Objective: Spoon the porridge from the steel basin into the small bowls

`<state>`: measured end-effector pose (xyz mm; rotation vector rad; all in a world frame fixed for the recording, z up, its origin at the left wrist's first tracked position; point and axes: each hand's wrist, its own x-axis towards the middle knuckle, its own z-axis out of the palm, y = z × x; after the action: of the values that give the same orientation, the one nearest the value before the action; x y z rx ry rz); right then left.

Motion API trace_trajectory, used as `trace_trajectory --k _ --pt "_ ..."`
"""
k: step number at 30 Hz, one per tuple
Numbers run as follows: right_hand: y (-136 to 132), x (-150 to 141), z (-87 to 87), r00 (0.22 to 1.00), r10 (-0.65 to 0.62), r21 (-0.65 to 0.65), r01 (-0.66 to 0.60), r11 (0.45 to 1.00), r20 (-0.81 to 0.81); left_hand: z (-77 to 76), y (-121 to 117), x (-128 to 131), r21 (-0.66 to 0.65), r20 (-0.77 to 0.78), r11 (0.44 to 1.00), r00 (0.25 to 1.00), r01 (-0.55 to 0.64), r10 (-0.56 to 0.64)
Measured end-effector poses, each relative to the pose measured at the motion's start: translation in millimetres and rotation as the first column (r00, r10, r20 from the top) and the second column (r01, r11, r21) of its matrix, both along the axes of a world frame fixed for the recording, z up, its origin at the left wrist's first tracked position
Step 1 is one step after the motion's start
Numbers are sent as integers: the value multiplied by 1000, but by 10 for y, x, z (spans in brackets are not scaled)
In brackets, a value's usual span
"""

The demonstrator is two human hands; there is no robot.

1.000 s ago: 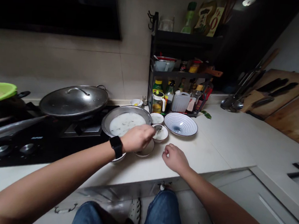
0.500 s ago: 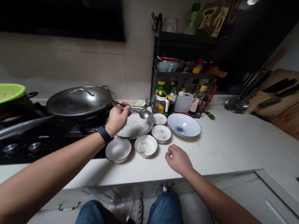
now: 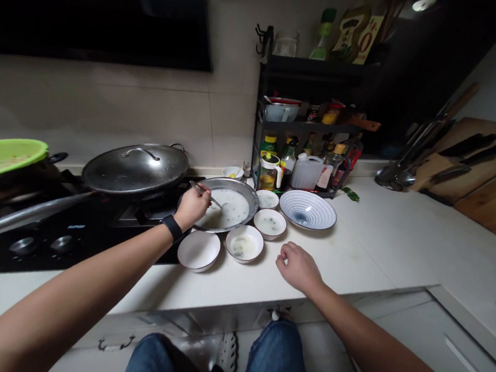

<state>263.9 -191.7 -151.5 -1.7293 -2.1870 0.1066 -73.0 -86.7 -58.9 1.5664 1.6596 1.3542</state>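
My left hand [image 3: 191,207] is shut on the handle of a metal ladle [image 3: 204,191], whose bowl is dipped into white porridge [image 3: 237,208] in a wide steel pan [image 3: 251,198]. Close below that hand sits a white bowl [image 3: 199,250]. A second white bowl [image 3: 244,243] holds a little porridge, and a third [image 3: 269,223] holds more. My right hand [image 3: 298,267] rests on the white counter [image 3: 354,259], fingers curled, holding nothing, nearest the second bowl.
A blue-striped bowl [image 3: 308,210] and a small white dish [image 3: 266,198] stand behind the bowls. To the left, a lidded wok [image 3: 135,168] sits on a black gas hob [image 3: 63,245]. A rack of bottles [image 3: 306,121] stands against the wall, with knives on a cutting board [image 3: 472,150] at right.
My left hand has lowered the ladle from above the pan into the porridge. One second ago it was over the small bowls. My right hand has barely moved.
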Motion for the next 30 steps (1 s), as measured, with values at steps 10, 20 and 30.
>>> trace_trajectory --k 10,20,30 --pt "16 -4 -10 1000 4 14 -4 1000 1 146 -11 -6 -198 515 977 840 -79 172" --pt "9 -2 -13 1000 -2 10 2 1000 -9 515 -6 122 -143 543 987 828 -71 138" --pt "-5 -9 8 1000 -5 -10 5 1000 0 732 -49 502 -111 610 993 791 40 37"
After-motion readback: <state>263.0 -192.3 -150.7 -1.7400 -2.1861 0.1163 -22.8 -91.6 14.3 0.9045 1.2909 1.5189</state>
